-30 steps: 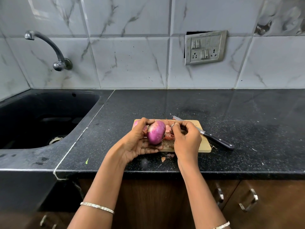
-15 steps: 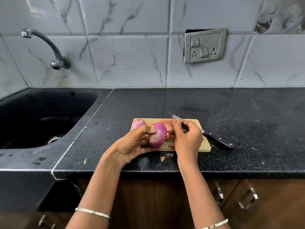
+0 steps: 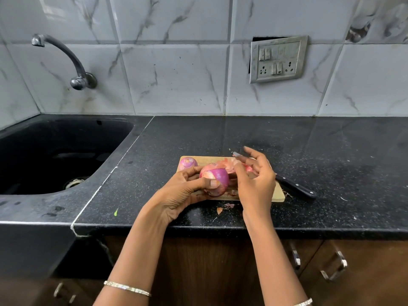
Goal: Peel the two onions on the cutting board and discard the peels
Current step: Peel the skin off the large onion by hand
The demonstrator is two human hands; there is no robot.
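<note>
Two onions logged: one onion [image 3: 217,180] gripped in my left fingers [image 3: 192,172] above the cutting board [image 3: 277,196], the other onion [image 3: 187,162] at its ten o'clock corner; my right fingers [image 3: 248,156] pinch a peel [image 3: 223,164] just over the knife [image 3: 295,187] blade, risking a cut if they slip.

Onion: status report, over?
Left grip holds onion, partly peeled. Right grip pinches peel. Second onion on board. Knife behind right grip.
</note>
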